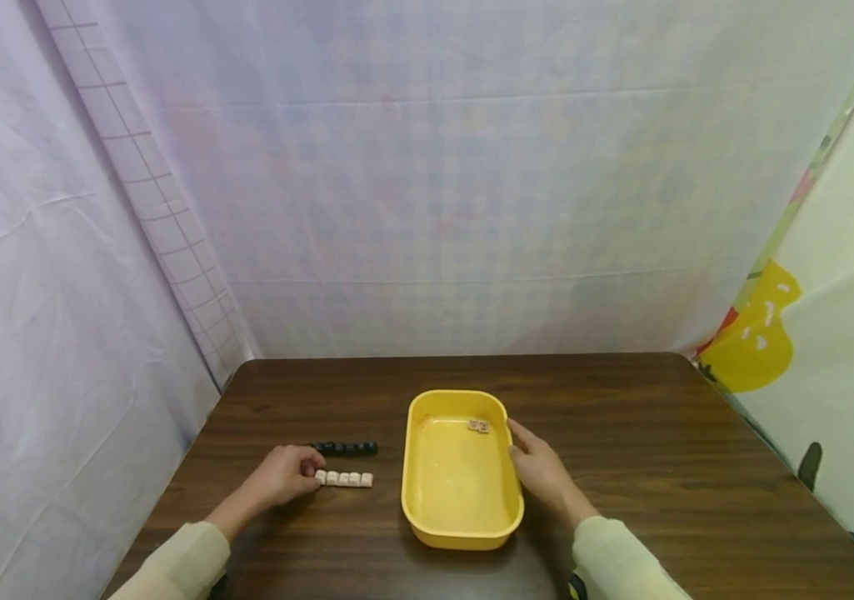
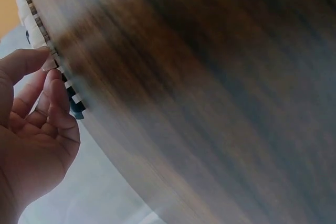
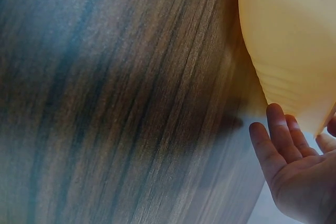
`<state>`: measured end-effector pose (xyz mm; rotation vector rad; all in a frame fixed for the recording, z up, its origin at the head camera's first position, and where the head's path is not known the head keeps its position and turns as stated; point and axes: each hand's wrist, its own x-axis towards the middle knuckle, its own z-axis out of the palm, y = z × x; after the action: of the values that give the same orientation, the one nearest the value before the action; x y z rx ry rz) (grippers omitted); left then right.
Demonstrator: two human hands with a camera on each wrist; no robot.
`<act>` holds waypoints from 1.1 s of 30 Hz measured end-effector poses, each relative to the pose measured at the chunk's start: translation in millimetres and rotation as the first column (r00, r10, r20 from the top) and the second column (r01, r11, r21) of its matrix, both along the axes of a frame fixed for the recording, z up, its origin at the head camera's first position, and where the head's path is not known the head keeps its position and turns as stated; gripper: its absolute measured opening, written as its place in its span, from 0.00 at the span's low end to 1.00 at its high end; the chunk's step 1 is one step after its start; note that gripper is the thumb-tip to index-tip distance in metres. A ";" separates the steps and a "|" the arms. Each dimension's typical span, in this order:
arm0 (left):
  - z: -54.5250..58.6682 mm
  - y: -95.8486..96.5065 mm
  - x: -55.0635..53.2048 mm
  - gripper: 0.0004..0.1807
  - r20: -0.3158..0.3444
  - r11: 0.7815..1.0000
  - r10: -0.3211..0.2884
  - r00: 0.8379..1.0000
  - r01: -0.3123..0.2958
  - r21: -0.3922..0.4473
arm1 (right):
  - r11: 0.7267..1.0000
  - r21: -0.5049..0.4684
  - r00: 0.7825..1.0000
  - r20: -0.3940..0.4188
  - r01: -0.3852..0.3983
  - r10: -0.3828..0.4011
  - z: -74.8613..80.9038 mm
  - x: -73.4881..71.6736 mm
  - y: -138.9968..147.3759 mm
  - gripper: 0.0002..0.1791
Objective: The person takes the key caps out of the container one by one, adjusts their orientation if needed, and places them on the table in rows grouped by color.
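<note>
In the head view my left hand [image 1: 287, 475] is at the left end of a row of white keycaps [image 1: 344, 479]. Its thumb and fingertips pinch the end keycap, seen also in the left wrist view with the hand [image 2: 39, 108] beside the row. A row of black keycaps [image 1: 350, 448] lies just behind the white ones. My right hand [image 1: 542, 471] rests against the right side of a yellow tray [image 1: 415, 467]. The right wrist view shows its fingers [image 3: 281, 135] fairly straight at the tray's outer wall. Two small light tiles with markings [image 1: 478, 426] lie inside the tray, near its far right corner.
The dark wood-grain table [image 1: 659, 442] carries all of this. A pale curtain [image 1: 456, 208] hangs behind its far edge, with a white one [image 1: 59, 333] on the left and a printed cloth [image 1: 831, 375] on the right.
</note>
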<state>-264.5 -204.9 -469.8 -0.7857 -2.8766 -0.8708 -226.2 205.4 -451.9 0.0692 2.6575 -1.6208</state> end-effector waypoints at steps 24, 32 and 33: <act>24.4 20.1 -7.0 0.13 0.060 0.997 0.041 0.997 -0.045 0.066 | 1.000 0.020 1.000 -0.003 0.011 -0.011 0.7 0.6 -0.4 0.29; 42.8 71.9 -18.7 0.13 0.041 0.996 0.023 0.999 -0.027 0.089 | 1.000 0.023 1.000 0.004 0.006 -0.006 2.5 1.2 -1.1 0.29; 45.8 79.4 -19.8 0.13 0.041 0.996 0.012 0.999 -0.016 0.088 | 1.000 0.023 1.000 0.004 0.007 -0.007 2.4 1.1 -1.2 0.29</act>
<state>-284.3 -125.5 -424.0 -0.7470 -2.8511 -1.0164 -225.0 204.2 -449.5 0.0825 2.6759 -1.5911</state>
